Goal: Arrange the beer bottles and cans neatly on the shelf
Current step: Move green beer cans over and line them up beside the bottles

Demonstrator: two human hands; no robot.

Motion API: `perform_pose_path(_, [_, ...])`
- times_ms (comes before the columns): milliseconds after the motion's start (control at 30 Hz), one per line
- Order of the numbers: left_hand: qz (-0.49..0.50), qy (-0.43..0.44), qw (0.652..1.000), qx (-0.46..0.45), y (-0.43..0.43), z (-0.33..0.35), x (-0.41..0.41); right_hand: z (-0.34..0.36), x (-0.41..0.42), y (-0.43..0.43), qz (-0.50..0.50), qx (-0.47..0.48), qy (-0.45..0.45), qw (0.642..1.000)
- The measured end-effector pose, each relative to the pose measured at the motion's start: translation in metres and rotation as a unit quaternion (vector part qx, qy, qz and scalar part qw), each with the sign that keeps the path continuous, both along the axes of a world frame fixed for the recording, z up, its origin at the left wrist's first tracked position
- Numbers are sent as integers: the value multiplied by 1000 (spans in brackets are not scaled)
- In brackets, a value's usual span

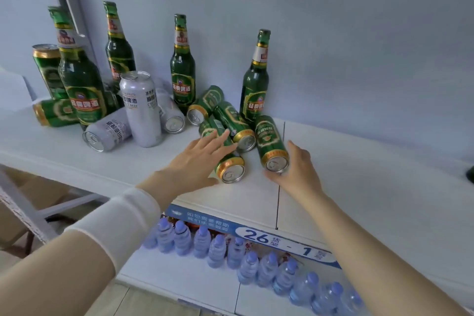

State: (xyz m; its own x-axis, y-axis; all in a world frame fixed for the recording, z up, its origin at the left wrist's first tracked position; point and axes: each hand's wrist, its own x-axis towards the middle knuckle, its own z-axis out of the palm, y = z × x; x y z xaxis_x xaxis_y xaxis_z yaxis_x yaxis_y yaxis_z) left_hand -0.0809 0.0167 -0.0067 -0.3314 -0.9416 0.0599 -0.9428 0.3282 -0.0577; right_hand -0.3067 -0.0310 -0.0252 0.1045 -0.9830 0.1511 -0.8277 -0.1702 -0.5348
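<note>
Nearest the camera, a row of small water bottles (pixel 216 249) with blue caps stands on the lower shelf (pixel 179 279), under a blue shelf label strip (pixel 282 238) printed with 26 and 1.

Above it, both hands reach onto the white top shelf (pixel 359 187). The left hand (pixel 200 161), coming out of a white sleeve (pixel 118 223), has its fingers straight and spread, and they lie across the near green can (pixel 232 168), which is on its side with its lid facing the camera. The right hand (pixel 297 172) cups the lid end of the right green can (pixel 270 140), also lying down; the thumb runs up the can's right side and the fingers curl under its near end.

Just behind these two, a third green can (pixel 234 123) and a fourth green can (pixel 205 105) lie on their sides, touching one another.

To the left stands an upright white can (pixel 142 108), with a lying white can (pixel 107 131) on its left and another lying white can (pixel 170 117) on its right.

Farther back, four green beer bottles stand upright near the wall: the right bottle (pixel 254 84), the middle bottle (pixel 182 69), the far-left bottle (pixel 119 51) and the large near-left bottle (pixel 79 79).

At the far left an upright green can (pixel 47 69) stands behind a lying green can (pixel 55 111).
</note>
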Motion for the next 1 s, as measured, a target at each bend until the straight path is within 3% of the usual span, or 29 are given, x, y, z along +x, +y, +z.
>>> perform_pose_path(100, [-92,-36,995,4,-23,0,8,-10,11,-16,0,-10,-17,1000])
perform_pose_path(333, [-218,15,973,-70,-49,-9,21,-18,24,-20,-29,-101,-111,988])
perform_pose_path(400, [-214,78,972,-64,-42,-6,21,-5,16,-15,-33,-111,-118,986])
perform_pose_path(500, [-157,257,952,-49,-25,19,20,27,0,-8,-43,-114,-121,985])
perform_pose_path(633, [-46,486,873,17,-12,50,13,80,-15,-1,-36,-55,-101,993])
perform_pose_path(833, [-24,551,833,53,-17,38,-3,122,-22,-12,-17,73,-7,997])
perform_pose_path(1000, [-8,585,807,72,-26,32,-6,118,-17,-13,27,66,-40,997])
